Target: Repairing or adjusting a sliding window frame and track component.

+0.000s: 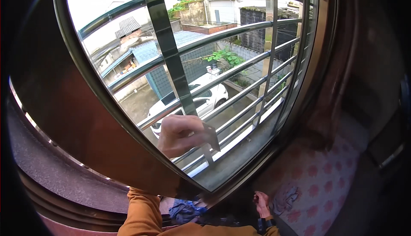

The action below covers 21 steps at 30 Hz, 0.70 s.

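My left arm in its orange sleeve (141, 210) reaches round behind the brown frame (111, 146) of a tilted window sash. Through the glass pane (239, 129) shows my left hand (180, 135), closed with curled fingers on a small flat dark scraper-like piece (212, 138). Its squared end lies by the glass, and I cannot tell whether it touches. Lower down, my right hand (261, 204) is closed, fingers curled in with nothing visible in them. A dark band (262, 226) circles that wrist. Beside it lies a crumpled grey cloth (286, 198).
Metal bars (239, 71) run across outside the window, with a white car (209, 101) in the yard below. A crumpled blue cloth (187, 210) lies between my arms. Right of my right hand spreads a pale surface with pink flowers (327, 187). A grey ledge (64, 154) curves at left.
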### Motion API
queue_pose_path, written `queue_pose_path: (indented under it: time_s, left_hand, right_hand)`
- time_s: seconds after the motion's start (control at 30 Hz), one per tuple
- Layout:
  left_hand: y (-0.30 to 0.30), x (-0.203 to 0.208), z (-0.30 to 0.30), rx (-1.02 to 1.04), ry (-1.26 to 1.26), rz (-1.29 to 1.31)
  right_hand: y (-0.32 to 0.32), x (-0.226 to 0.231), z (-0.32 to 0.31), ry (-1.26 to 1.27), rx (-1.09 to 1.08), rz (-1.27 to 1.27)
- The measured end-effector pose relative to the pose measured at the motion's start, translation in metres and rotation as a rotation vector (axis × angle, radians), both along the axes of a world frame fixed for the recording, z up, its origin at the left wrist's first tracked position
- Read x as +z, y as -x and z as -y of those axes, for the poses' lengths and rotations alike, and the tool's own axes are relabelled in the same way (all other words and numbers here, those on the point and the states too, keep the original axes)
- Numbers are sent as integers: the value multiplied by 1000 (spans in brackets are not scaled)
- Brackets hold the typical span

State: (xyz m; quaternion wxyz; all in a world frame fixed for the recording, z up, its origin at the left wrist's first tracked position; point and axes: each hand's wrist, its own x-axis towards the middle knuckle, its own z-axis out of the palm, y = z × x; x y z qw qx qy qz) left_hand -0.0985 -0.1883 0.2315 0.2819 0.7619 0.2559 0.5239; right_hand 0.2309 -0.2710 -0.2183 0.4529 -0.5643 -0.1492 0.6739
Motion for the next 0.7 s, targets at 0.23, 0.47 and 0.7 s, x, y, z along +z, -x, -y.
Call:
queue_pose_path:
  time_s: [0.23,0.47,0.7]
  left_hand:
    - [-4,0,-1,51,-48,-50]
    - [-1,-17,6,146,142,301]
    - [24,-8,18,251,20,364]
  right_hand:
    - [-1,-1,4,-1,-11,38]
    - [-3,-1,4,-7,-61,-19]
    - [-1,12,-1,-8,-29,-9]
